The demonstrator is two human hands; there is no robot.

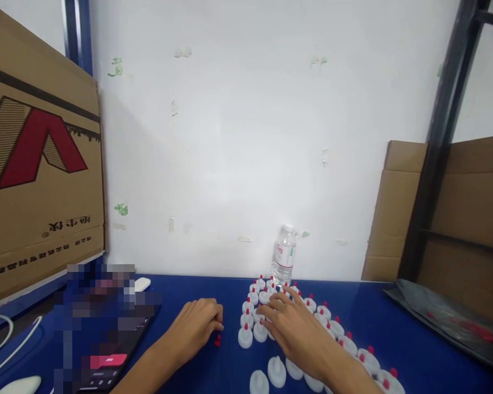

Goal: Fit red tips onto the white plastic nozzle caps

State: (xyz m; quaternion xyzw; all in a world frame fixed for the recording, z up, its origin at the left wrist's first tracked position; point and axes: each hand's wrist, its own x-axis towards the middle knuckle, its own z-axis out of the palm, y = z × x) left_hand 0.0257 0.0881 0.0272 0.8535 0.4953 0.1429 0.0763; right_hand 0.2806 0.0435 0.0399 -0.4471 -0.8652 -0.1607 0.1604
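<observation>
My left hand [197, 327] rests on the blue table with its fingers curled together. Whatever those fingers hold, if anything, is hidden. Just beside its fingertips lie a few small red caps [217, 340]. My right hand [282, 317] reaches over rows of small white round bottles, its fingers spread and lying above the red tips. Whether they touch a tip cannot be seen. One white bottle with a red cap [245, 336] stands left of that hand. Nearer to me, a white bottle with no red cap [276, 372] sits among others like it, partly covered by my right forearm.
A clear water bottle [285, 255] stands against the white wall. At the left are a large cardboard box [45, 219], a dark device with a screen [110, 361] and white cables [16, 350]. A grey plastic bag [443, 314] lies at the right, below cardboard sheets [394, 213].
</observation>
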